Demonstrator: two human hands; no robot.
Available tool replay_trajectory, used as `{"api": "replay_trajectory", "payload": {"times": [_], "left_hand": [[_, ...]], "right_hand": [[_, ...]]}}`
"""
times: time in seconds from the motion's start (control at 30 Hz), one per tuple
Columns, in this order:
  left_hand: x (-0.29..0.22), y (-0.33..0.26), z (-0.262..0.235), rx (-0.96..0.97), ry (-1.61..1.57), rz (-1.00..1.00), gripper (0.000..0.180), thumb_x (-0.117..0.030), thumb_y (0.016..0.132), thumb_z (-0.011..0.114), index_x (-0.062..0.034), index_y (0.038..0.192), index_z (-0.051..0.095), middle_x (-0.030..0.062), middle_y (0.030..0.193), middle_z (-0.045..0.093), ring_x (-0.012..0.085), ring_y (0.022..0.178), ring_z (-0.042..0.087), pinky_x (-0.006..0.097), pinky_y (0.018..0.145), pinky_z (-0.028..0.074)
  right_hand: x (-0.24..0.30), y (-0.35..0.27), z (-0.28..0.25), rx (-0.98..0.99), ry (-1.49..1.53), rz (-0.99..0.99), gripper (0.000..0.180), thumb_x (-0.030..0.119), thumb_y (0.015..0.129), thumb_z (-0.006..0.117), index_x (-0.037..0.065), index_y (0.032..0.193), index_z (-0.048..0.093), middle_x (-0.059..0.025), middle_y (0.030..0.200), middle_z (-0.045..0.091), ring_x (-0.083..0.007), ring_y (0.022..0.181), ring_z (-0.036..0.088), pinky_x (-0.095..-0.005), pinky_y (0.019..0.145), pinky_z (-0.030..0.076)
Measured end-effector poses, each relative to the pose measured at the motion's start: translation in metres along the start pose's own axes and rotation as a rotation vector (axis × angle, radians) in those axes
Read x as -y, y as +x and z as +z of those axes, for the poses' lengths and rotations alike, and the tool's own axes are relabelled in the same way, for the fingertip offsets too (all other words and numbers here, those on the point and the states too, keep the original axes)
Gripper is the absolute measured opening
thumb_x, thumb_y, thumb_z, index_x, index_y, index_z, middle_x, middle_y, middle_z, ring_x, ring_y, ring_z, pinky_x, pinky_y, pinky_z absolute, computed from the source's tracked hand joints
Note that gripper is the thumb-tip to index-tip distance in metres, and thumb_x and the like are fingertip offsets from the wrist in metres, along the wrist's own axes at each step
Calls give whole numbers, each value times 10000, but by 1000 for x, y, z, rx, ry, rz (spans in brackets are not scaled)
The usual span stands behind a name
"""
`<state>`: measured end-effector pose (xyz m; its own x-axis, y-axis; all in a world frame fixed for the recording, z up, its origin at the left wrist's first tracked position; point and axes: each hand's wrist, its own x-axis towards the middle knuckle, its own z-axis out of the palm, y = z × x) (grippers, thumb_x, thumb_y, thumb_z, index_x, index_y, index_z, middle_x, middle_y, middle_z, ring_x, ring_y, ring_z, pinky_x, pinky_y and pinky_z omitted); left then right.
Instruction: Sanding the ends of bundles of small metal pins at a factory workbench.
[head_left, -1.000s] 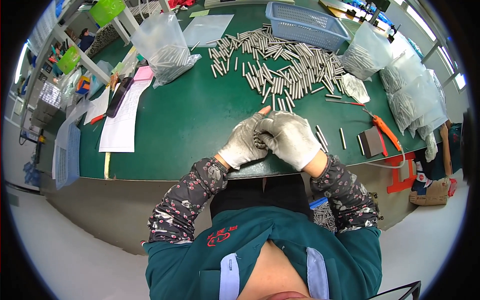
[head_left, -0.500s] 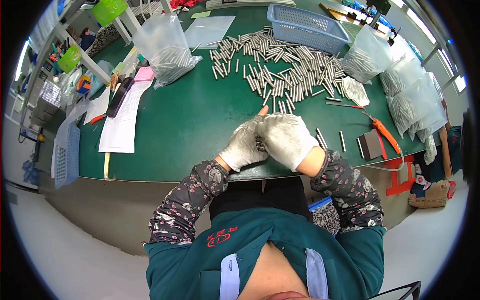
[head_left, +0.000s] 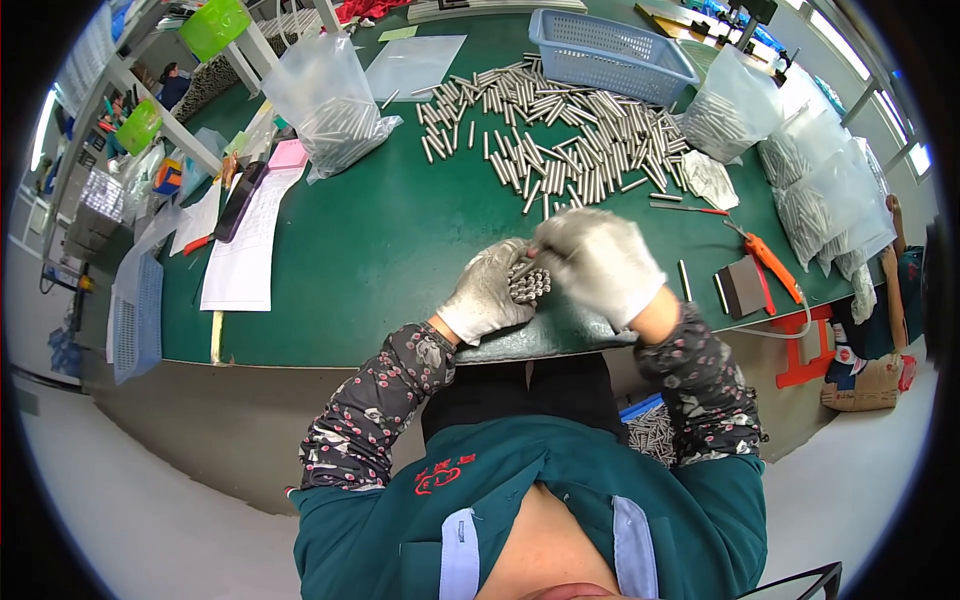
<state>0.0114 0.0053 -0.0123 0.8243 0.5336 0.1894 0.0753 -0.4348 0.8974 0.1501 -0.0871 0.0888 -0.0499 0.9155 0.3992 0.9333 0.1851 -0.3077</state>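
My left hand (head_left: 488,292), in a white work glove, is closed round a bundle of short metal pins (head_left: 531,287); their round ends face right. My right hand (head_left: 603,265), also gloved and slightly blurred, has its fingers drawn together against the top of that bundle. What the right fingers pinch is hard to make out. Beyond both hands lies a wide heap of loose metal pins (head_left: 600,135) on the green table (head_left: 370,260). To the right of my right hand, a single pin (head_left: 685,281) lies apart.
A blue plastic basket (head_left: 610,52) stands behind the heap. Clear bags of pins (head_left: 345,125) sit left and right (head_left: 735,110). At right are an orange-handled tool (head_left: 772,262), a dark block (head_left: 742,288) and a white cloth (head_left: 709,180). Papers (head_left: 240,270) and a black phone (head_left: 241,200) lie left.
My right hand has moved a little right and lifted off the left, so the pin ends now show. The few loose pins beside it are no longer in view. My left hand has hardly moved.
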Motion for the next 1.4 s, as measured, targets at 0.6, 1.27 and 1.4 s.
{"api": "replay_trajectory", "payload": {"times": [0.6, 1.27, 1.4], "left_hand": [[-13, -7, -5, 65, -123, -130, 1133, 24, 595, 706, -150, 1435, -35, 81, 973, 547, 187, 986, 501, 307, 967, 335], [9, -5, 2, 11, -89, 69, 1161, -58, 635, 788, -141, 1427, -55, 12, 1051, 508, 123, 952, 504, 261, 910, 383], [-12, -4, -11, 21, -386, -110, 951, -19, 634, 717, -77, 1412, 172, 32, 908, 591, 142, 836, 591, 254, 746, 478]], "right_hand": [[-40, -17, 7, 212, 134, 74, 178, 192, 713, 609, 68, 830, 659, -109, 797, 642, -294, 739, 606, -367, 666, 481], [5, -15, 45, 57, 318, 179, 334, 187, 674, 606, 53, 980, 599, -144, 877, 575, -323, 842, 560, -400, 742, 469], [2, -19, 49, -196, 537, 339, 370, 212, 701, 615, 28, 1019, 578, -148, 964, 589, -285, 877, 589, -350, 766, 477]]}}
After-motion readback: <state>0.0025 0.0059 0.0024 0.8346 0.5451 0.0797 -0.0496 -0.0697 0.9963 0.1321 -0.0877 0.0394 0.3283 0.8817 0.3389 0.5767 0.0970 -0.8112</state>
